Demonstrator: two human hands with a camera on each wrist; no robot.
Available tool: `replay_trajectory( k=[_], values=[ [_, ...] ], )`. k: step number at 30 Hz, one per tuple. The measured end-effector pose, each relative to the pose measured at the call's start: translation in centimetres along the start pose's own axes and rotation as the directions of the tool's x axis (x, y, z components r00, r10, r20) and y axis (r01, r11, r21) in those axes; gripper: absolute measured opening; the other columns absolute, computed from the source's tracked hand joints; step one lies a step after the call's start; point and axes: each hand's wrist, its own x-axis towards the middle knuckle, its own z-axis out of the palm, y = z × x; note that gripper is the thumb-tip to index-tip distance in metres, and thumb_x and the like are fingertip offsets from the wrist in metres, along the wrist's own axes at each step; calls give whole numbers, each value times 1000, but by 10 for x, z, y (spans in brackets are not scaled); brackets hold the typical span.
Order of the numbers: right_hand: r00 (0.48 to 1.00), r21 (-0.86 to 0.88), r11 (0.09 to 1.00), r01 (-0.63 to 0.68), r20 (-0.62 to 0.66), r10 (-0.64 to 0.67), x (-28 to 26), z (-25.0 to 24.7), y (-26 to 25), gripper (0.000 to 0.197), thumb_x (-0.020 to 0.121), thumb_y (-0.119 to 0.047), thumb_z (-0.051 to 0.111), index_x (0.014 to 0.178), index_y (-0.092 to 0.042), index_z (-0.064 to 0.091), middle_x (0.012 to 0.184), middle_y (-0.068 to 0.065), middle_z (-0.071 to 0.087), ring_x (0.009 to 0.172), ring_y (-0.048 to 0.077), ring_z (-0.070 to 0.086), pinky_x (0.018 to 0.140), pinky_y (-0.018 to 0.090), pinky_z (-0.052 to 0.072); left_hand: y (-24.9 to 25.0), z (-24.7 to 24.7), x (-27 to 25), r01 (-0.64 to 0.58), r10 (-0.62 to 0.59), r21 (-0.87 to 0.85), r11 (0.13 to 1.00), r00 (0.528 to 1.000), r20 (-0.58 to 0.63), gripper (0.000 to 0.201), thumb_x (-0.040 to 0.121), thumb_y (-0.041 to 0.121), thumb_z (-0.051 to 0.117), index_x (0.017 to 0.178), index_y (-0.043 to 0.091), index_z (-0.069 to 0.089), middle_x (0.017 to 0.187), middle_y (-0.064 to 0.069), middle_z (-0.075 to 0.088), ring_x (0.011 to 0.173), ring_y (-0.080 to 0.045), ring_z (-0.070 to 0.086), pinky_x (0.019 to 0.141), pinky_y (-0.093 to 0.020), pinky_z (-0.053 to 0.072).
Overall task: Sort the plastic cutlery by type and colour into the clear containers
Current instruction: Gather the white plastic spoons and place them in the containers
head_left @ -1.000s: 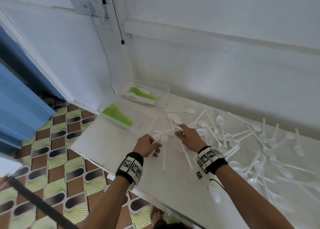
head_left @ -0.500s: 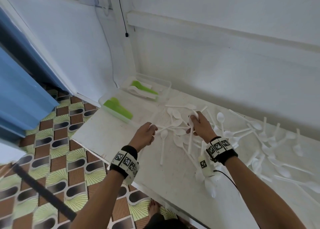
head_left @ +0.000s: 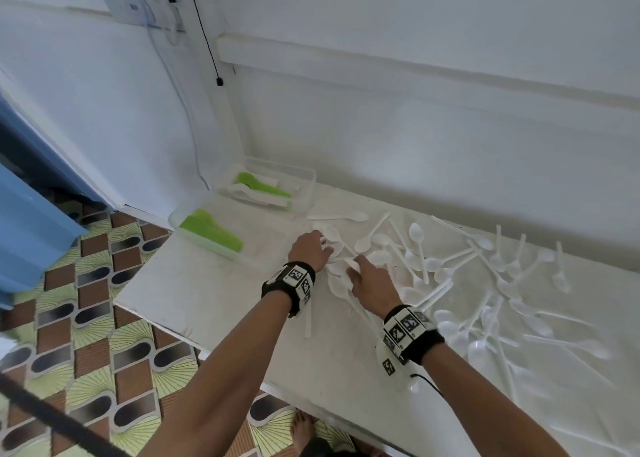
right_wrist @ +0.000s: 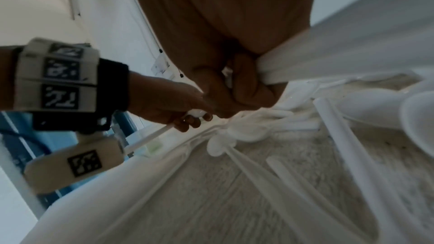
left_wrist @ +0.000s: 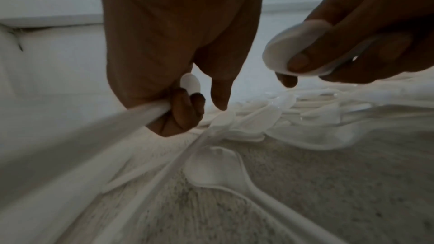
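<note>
Both hands work at the near-left edge of the white spoons [head_left: 433, 266] scattered on the surface [head_left: 207, 294]. Left hand [head_left: 310, 250] has fingers curled round a spoon handle; right hand [head_left: 372, 278] pinches a spoon bowl with others bunched in its fist. Advisable: align handles before transfer. Two clear containers [head_left: 304, 183] stand left, holding green and white pieces; loose spoons exceed thirty, exact count uncertain.

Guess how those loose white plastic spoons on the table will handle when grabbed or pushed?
The white spoons look thin, so probably very light; a push likely scatters them. The left hand holds one by its narrow handle without visible sag, suggesting fairly stiff. They overlap on the table, so lifting one may drag its neighbours.
</note>
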Motion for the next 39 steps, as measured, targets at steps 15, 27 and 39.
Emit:
replay_trajectory(
  k=[15,27,39],
  values=[
    [992,-314,942,120,-9,-129,1,20,5,18,95,-31,62,106,-18,61,97,4,69,91,26,64,68,32,41,16,-22,12,-115,104,149,982,991,81,23,94,27,55,108,9,61,109,-13,65,102,-34,62,83,-37,49],
    [964,140,967,214,-192,-186,0,-33,-19,11,97,-18,58,103,-23,51,72,-11,74,62,5,66,54,22,47,-4,-60,-34,-64,82,-477,876,996,17,4,99,8,47,101,10,44,81,-14,70,58,-15,66,49,-24,46],
    [983,691,721,56,-166,83,-7,-85,-35,14,98,-8,50,110,-5,57,87,14,75,69,36,74,67,44,63,-8,-16,-47,157,-9,-632,759,973,230,5,97,11,51,93,8,48,80,-13,59,54,-22,53,49,-29,39]
  ],
)
